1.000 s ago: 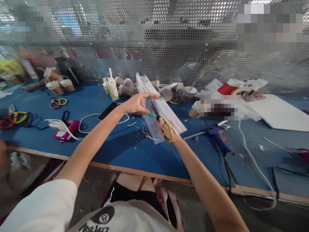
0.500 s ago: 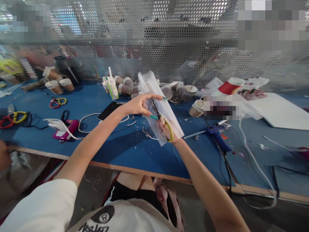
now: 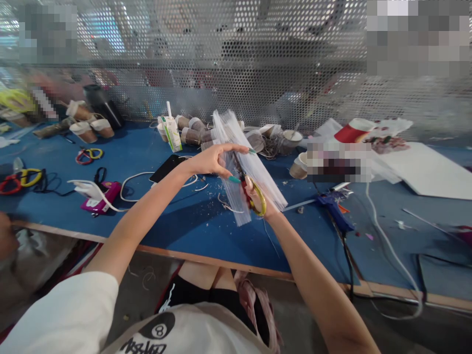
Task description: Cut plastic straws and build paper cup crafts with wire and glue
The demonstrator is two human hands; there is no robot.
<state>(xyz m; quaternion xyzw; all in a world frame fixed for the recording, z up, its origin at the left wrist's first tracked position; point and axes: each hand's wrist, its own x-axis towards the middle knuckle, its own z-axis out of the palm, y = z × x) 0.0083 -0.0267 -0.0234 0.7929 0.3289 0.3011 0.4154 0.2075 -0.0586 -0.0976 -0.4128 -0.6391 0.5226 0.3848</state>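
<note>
My left hand (image 3: 214, 160) curves its thumb and fingers around a bundle of long, translucent plastic strips (image 3: 263, 182), slanting above the table. Its long teal nails show against the strips. In my right hand (image 3: 253, 193) are scissors (image 3: 261, 202) with a yellow and a red handle loop. Their dark blades point up and away, in between the strips, which part into two groups toward the near end. How far the blade tips reach is hidden by the strips and the left hand.
Beneath the hands the blue table (image 3: 177, 221) carries small scraps and bits of white cord. Left are a phone (image 3: 165, 168), a purple power block (image 3: 101, 197) and other scissors (image 3: 88, 156). A blue glue gun (image 3: 336, 211) lies right. Paper cups (image 3: 191, 136) line the perforated metal screen (image 3: 258, 64).
The scissors have opened wider in my right hand, and the red loop now shows. The near ends of the strips have spread further apart. My left hand has barely moved.
</note>
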